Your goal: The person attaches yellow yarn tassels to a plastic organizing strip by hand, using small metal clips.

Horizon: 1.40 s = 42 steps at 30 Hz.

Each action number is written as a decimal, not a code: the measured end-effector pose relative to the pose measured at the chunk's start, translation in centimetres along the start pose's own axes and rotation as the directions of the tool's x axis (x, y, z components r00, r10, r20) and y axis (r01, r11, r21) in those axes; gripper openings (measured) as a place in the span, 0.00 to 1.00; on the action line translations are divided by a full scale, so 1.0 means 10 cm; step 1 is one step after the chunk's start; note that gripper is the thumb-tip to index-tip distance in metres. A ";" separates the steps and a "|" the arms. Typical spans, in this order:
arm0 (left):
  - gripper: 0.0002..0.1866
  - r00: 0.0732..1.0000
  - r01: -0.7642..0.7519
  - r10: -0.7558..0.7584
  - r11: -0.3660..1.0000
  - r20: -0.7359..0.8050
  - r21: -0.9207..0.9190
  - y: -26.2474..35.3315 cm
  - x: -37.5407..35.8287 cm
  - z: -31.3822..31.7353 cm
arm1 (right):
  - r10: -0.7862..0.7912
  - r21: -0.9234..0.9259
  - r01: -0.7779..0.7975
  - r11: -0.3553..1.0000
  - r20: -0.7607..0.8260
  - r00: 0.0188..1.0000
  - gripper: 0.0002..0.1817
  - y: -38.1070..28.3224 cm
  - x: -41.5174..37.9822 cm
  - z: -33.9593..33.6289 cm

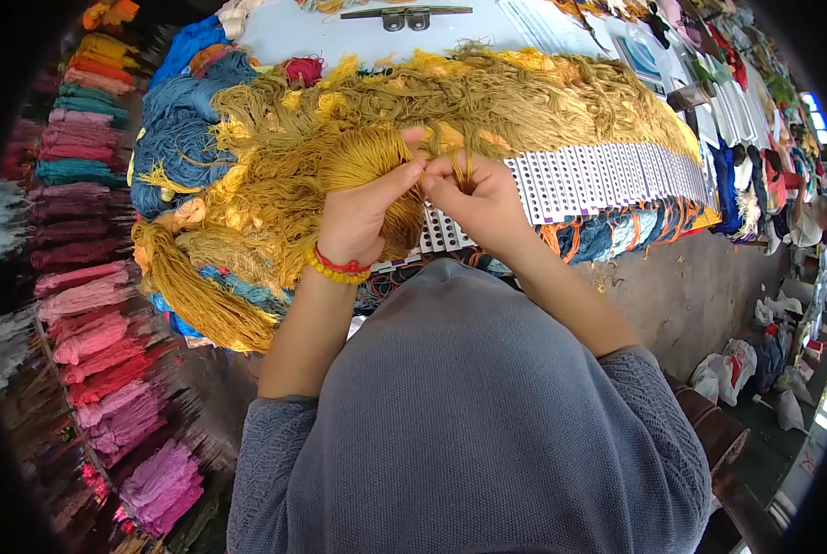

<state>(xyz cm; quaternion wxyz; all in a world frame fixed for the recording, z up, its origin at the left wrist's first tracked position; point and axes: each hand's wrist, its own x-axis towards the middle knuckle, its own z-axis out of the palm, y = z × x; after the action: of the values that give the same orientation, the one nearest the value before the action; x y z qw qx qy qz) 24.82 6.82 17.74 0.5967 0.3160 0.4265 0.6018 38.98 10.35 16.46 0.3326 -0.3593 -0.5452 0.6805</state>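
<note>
My left hand [369, 205] is closed around a thick skein of mustard-yellow yarn [365, 157], its thumb lying across the strands. Close beside it, my right hand [481, 203] pinches a few strands of the same yarn, which loop over its fingers. The fingertips of both hands meet at the skein's right side. Under and behind them spreads a long heap of olive and gold yarn [487, 102]. A row of white cards punched with dark holes [598, 180] lies just right of my right hand.
Blue yarn [178, 120] is piled at the table's left end, where a mustard hank [201, 286] hangs over the edge. Pink and purple hanks [99, 337] line the left side. A clipboard's metal clip [406, 17] lies at the back. White bags [723, 374] sit on the floor at right.
</note>
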 end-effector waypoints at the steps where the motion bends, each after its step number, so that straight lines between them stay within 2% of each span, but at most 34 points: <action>1: 0.17 1.000 -0.010 0.010 1.000 0.005 -0.013 -0.01 0.01 0.00 | -0.021 0.057 0.023 0.998 -0.032 0.999 0.02 0.01 0.01 0.01; 8: 0.17 0.999 0.016 -0.014 0.998 0.038 -0.068 -0.01 0.02 0.00 | 0.000 0.314 0.031 0.949 -0.100 0.995 0.01 0.00 0.02 0.05; 11: 0.16 0.999 -0.018 0.020 0.998 0.025 -0.066 -0.02 0.02 0.01 | 0.063 0.369 -0.019 0.929 -0.107 0.992 0.01 -0.01 0.02 0.05; 17: 0.16 1.000 -0.004 0.005 0.995 0.012 -0.097 0.00 0.01 0.03 | 0.092 0.436 -0.039 0.899 -0.101 0.991 0.02 0.01 0.03 0.04; 20: 0.15 0.999 0.046 -0.044 0.991 0.021 -0.122 0.00 0.02 -0.01 | 0.078 0.406 -0.033 0.913 -0.097 0.992 0.01 0.00 0.02 0.03; 24: 0.15 1.000 0.014 -0.011 0.992 0.024 -0.122 0.02 0.03 0.02 | -0.005 0.347 0.039 0.937 -0.098 0.995 0.01 0.00 0.02 0.04; 26: 0.15 0.997 -0.022 0.014 0.994 -0.074 -0.106 0.02 0.03 0.07 | -0.071 0.265 0.094 0.960 -0.097 0.993 0.01 0.00 0.01 0.06; 30: 0.15 0.999 -0.015 0.011 0.997 -0.051 -0.078 -0.01 0.05 0.04 | -0.062 0.223 0.078 0.972 -0.081 0.995 0.01 0.06 0.02 0.04; 32: 0.16 1.000 0.001 -0.001 0.998 -0.004 -0.062 0.00 0.05 0.04 | -0.123 0.173 0.134 0.976 -0.069 0.990 0.02 0.07 0.02 0.02; 36: 0.17 1.000 0.022 -0.022 0.995 0.005 -0.092 0.00 0.05 0.04 | -0.141 0.218 0.154 0.964 -0.073 0.987 0.02 0.06 0.01 0.03; 42: 0.21 0.998 -0.007 0.012 0.997 0.055 -0.075 -0.01 0.04 0.03 | -0.079 0.153 0.088 0.984 -0.062 0.995 0.02 0.10 -0.02 -0.01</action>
<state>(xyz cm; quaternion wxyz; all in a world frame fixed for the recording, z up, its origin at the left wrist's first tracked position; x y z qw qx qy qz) 25.11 7.25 17.72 0.6169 0.3121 0.3853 0.6112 39.11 10.07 15.46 0.4029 -0.3277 -0.4958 0.6961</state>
